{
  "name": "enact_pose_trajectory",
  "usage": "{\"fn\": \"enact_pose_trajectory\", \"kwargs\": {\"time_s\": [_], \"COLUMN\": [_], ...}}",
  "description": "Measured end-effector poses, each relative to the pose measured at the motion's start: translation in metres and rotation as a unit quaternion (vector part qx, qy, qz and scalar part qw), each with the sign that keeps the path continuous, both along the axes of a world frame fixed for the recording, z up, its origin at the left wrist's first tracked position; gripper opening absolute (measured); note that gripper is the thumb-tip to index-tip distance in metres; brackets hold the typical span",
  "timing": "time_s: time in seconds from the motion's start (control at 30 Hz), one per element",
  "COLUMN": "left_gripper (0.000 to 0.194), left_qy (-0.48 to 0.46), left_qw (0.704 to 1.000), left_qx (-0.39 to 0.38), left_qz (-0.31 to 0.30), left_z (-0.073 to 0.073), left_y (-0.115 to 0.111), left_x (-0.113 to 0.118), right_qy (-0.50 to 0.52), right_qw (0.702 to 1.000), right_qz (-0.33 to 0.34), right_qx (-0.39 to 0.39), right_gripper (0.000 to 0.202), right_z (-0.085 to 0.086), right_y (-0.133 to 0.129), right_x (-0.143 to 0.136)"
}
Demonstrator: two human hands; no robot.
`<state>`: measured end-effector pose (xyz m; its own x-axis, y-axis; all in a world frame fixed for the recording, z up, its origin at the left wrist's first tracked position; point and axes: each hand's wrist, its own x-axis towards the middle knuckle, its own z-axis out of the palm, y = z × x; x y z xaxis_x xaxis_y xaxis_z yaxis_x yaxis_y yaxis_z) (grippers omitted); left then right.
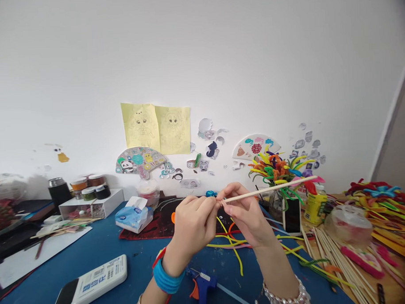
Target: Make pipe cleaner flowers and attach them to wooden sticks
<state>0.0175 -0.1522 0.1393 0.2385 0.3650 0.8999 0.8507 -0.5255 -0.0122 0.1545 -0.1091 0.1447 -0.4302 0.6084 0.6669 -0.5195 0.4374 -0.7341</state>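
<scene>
A thin pale wooden stick (273,188) slants up to the right in front of me. My right hand (247,217) pinches it between thumb and fingers near its lower left end. Closed around that same end is my left hand (193,221), its knuckles toward me; the fingertips of both hands meet there and hide the tip. Some small piece may sit between the fingertips, too small to make out. Below my hands, several yellow and orange pipe cleaners (239,259) lie on the blue mat (153,269). A blue glue gun (203,287) with an orange trigger rests between my forearms.
To the right are a bundle of wooden sticks (342,262), a phone (292,216), a yellow can (315,206), a plastic container (349,224) and colourful pipe cleaners (387,207). On the left stand a tissue pack (133,216), a white handheld device (90,286) and a white box (107,204) bearing jars.
</scene>
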Motion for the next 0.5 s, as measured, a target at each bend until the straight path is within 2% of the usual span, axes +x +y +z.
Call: {"fn": "enact_pose_trajectory", "kwargs": {"time_s": [0.17, 0.3, 0.4, 0.5], "left_gripper": [0.017, 0.024, 0.030, 0.033], "left_qy": [-0.039, -0.105, -0.172, -0.241], "left_qw": [0.998, 0.983, 0.949, 0.878], "left_qx": [-0.040, -0.122, -0.213, -0.324], "left_qz": [-0.038, -0.086, -0.154, -0.258], "left_z": [0.002, 0.004, 0.007, 0.009], "left_y": [-0.003, -0.007, -0.010, -0.009], "left_x": [0.000, 0.002, 0.000, -0.005], "right_qy": [-0.016, -0.010, -0.010, -0.007], "right_qw": [0.999, 0.995, 0.989, 0.977], "right_qz": [-0.019, -0.055, -0.090, -0.134], "right_qx": [0.039, 0.083, 0.119, 0.167], "right_gripper": [0.024, 0.027, 0.028, 0.027], "right_z": [-0.003, -0.006, -0.008, -0.010], "right_y": [0.006, 0.010, 0.011, 0.011], "right_x": [0.001, 0.003, 0.004, 0.005]}}
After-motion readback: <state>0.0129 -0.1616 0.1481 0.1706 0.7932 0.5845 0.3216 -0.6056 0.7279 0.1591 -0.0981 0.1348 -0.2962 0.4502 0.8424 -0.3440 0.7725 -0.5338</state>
